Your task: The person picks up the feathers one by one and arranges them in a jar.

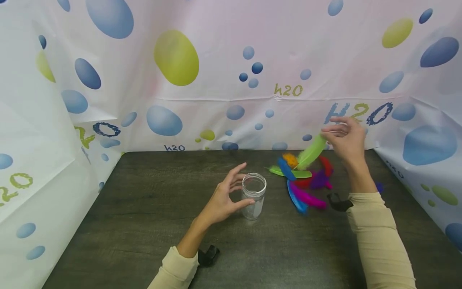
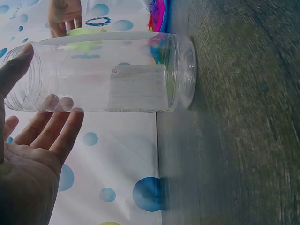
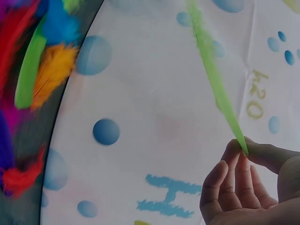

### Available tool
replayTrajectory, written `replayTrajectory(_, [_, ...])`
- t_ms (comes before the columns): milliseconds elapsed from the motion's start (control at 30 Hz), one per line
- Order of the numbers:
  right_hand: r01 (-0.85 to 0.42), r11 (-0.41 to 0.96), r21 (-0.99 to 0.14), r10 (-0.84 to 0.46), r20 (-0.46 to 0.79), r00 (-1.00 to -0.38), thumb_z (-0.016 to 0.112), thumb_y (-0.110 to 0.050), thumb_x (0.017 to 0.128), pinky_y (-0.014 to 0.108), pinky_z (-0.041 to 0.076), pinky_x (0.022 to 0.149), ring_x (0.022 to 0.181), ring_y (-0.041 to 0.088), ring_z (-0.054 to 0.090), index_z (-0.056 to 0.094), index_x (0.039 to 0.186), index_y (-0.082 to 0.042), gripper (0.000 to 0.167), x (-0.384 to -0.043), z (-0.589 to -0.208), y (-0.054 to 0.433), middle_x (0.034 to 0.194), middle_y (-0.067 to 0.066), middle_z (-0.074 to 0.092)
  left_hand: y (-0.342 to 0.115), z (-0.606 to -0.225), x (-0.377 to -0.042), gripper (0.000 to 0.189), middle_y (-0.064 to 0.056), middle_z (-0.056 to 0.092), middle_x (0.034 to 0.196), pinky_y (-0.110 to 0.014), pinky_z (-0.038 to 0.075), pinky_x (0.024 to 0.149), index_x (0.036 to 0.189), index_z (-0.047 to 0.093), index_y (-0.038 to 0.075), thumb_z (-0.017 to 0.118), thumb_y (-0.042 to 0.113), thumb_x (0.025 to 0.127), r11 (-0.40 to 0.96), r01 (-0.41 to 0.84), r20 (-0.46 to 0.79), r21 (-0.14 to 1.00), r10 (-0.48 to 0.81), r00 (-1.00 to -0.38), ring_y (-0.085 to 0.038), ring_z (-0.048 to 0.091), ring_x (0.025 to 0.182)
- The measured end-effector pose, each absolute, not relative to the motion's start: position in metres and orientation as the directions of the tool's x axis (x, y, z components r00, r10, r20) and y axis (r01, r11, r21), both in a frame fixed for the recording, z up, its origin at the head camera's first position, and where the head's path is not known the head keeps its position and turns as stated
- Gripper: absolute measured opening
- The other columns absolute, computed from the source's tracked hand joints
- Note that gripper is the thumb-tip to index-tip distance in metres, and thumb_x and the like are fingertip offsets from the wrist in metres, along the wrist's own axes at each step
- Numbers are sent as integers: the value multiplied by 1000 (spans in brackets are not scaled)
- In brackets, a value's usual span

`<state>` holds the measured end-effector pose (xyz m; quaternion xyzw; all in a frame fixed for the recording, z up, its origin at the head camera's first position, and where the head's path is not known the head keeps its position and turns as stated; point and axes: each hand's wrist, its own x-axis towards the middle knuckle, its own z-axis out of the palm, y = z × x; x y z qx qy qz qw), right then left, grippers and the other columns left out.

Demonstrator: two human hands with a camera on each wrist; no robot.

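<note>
A clear glass jar (image 1: 257,206) stands upright on the table, its mouth uncovered and a pale label patch low on its side. My left hand (image 1: 221,200) is spread around the jar, thumb on the near side and fingers relaxed; whether they touch the glass I cannot tell. At the back right, my right hand (image 1: 346,138) pinches a light green feather (image 1: 313,151) by its quill end between thumb and fingertips. In the right wrist view that feather (image 3: 216,84) points up and away from the fingers. Below it lies a loose pile of feathers, including a magenta feather (image 1: 308,196).
In the pile are also a blue feather (image 1: 296,198), an orange feather (image 1: 290,160), a purple feather (image 1: 319,179) and red ones. The dark wooden table (image 1: 144,224) meets a bubble-printed sheet (image 1: 216,72) at its back and sides. Black straps (image 1: 208,256) circle both wrists.
</note>
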<state>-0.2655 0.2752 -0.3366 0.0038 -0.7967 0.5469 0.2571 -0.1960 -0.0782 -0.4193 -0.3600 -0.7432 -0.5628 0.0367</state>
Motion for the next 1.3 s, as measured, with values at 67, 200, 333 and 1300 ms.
replayTrajectory(67, [-292,375,-880,255,401,-880,74,4,91,11,55,65,75,-7,68,62,119,-17,37,-263,-334,271,81,-25,69,-78,-420,-197,95,-29,59,137,-45,54,105,161,27,2,84,-4,85,105,577,460,810,494,-737,-42,60,128])
replayTrajectory(200, [-315,300,-900,216,386,-897,74,6,91,13,57,65,75,-4,70,62,119,-18,38,-260,-330,262,82,-19,71,-78,-420,-198,95,-31,59,137,-46,54,105,161,27,1,84,-5,84,95,584,470,806,496,-730,-45,59,127])
replayTrajectory(333, [-329,184,-926,190,362,-913,74,10,89,14,58,65,75,0,72,64,114,-19,40,-257,-328,256,81,-13,74,-78,-420,-199,94,-31,59,136,-45,54,105,160,28,1,83,-4,84,87,584,473,807,496,-728,-48,58,127])
replayTrajectory(1300, [-306,-69,-950,96,299,-949,80,4,87,23,62,65,79,14,75,54,134,-11,56,-236,-325,220,87,0,76,-77,-423,-196,93,-28,61,135,-43,55,105,160,29,2,83,-4,85,96,594,482,799,489,-727,-47,60,124])
